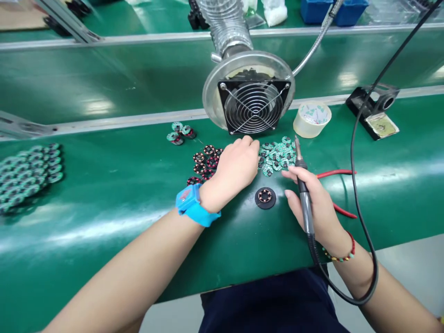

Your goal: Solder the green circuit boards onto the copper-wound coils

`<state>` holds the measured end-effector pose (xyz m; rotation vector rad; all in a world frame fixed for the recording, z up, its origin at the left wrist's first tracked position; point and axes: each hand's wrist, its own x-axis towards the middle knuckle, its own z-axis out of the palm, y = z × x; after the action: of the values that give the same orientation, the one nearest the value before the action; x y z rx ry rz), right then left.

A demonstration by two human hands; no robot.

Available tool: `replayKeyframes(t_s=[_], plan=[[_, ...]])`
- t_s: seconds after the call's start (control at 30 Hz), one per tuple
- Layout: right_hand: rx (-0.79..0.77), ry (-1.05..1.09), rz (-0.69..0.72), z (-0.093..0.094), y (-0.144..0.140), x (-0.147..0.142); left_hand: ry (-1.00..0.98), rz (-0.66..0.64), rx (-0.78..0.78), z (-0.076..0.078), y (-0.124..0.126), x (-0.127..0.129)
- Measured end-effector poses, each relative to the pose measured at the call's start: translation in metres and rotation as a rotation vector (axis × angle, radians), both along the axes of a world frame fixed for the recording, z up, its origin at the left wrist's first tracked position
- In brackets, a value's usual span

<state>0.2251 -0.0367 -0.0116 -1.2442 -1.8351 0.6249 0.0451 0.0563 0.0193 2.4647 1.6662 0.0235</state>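
Behind the work area we see a fume extractor fan [254, 107] with a ribbed duct [227, 23]. A tape roll [311, 120] sits just right of it, a soldering iron stand [376, 113] farther right. Red-handled pliers [335, 175] lie on the green mat [104, 185]. Blue bins [333, 10] stand at the back.

The counter [104, 185] is covered in smooth, glossy green mat that throws back the lamps. The fan [254, 107] has a shiny wire metal grille in a matt black plastic frame. The tape roll [311, 120] looks clear, glossy plastic.
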Motion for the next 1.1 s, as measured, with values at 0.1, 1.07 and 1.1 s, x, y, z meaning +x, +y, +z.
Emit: replayKeyframes(t_s=[0.1, 1.07, 1.1], plan=[[0.021, -0.012, -0.023, 0.002, 0.0, 0.001, 0.073, 0.008, -0.02, 0.0, -0.003, 0.004], [0.304, -0.208, -0.033, 0.009, -0.008, -0.026, -1.206, 0.3, -0.695, 0.02, -0.061, -0.003], [0.305, -0.204, -0.032, 0.01, -0.008, -0.025, -1.184, 0.276, -0.668, 0.02, -0.064, -0.004]])
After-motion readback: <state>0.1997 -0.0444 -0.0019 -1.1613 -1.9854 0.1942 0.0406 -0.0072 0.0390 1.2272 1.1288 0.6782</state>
